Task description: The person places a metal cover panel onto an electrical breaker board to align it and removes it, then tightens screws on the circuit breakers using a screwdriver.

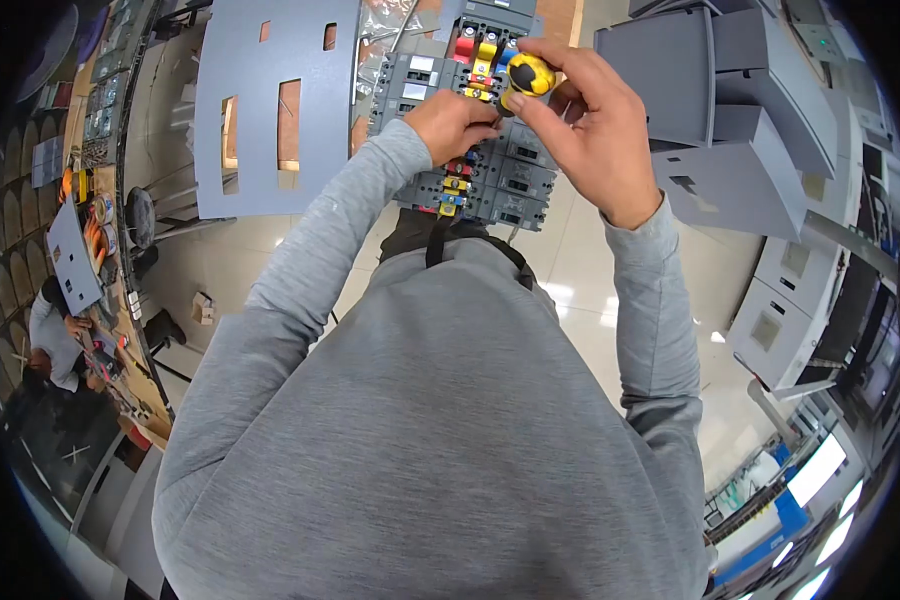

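Note:
My right hand point(602, 125) is closed on the yellow and black handle of a screwdriver point(532, 75), thumb and fingers around its sides. The tool points down toward a dark grey assembly of circuit breakers point(522, 180). My left hand point(448, 128) rests over the middle of that assembly with its fingers pinched together near the screwdriver's lower end. What those fingertips hold, if anything, is hidden. Yellow, red and blue sleeved busbars point(484, 62) run up the centre of the breakers. Another yellow busbar end point(448, 198) shows at the near side.
A large grey metal panel point(325, 120) with cutouts lies left of the breakers. Grey sheet-metal enclosures point(740, 160) stand to the right. Clear plastic bags point(382, 30) lie behind. Far left, another person point(55, 335) is at a cluttered workbench point(135, 340).

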Demonstrator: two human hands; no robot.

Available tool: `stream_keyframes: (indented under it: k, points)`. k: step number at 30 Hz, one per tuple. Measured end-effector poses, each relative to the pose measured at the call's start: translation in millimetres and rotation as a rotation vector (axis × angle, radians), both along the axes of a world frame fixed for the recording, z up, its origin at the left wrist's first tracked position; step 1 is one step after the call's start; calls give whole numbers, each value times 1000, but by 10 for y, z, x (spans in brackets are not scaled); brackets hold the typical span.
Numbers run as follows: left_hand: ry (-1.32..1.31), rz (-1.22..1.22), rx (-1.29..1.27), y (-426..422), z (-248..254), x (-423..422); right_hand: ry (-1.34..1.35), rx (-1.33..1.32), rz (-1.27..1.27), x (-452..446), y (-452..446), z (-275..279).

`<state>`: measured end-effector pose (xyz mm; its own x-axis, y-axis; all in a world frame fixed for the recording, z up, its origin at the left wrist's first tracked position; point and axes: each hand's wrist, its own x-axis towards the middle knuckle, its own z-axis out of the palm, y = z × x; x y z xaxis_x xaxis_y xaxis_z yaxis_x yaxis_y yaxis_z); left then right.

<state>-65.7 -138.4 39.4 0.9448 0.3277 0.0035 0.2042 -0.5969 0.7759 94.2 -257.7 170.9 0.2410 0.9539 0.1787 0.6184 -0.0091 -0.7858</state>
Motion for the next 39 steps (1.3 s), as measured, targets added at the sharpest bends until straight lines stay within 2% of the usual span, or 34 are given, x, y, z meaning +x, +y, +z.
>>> stream_keyframes:
  k: [1,7,14,16,19,25,28,31,34,37,39]
  points:
    - [-25,-8,8,2,-84,-8,39,33,8,-9,-12,-47]
    - [54,-19,47,-27,-297,-14,-135,-75,48,-105,-66,-53]
    - [68,-30,54,-32,-498,-52,-459,-171,18,-171,-107,-102]
    - [115,-37,85,-40,-407,-64,-545,-236,53,-179,-103,-34]
    - [157,6,53,-78,-244,-80,-565,-224,49,-219,-69,-19]
    - [71,-25,5,-102,-392,-65,-583,-284,28,-222,-36,50]
    - [83,-28,-31,-111,-391,-56,-582,-444,36,-228,-11,149]
    - [139,-1,-27,-133,-302,-47,-585,-236,26,-210,-53,70]
    - [150,4,-6,-146,-282,-34,-495,-38,221,-143,-67,-59]
    - [53,-14,-51,-127,-401,-23,-555,-149,133,-150,-68,-44]
    - [136,-9,-18,-132,-404,-15,-563,-248,95,-144,-24,-15]
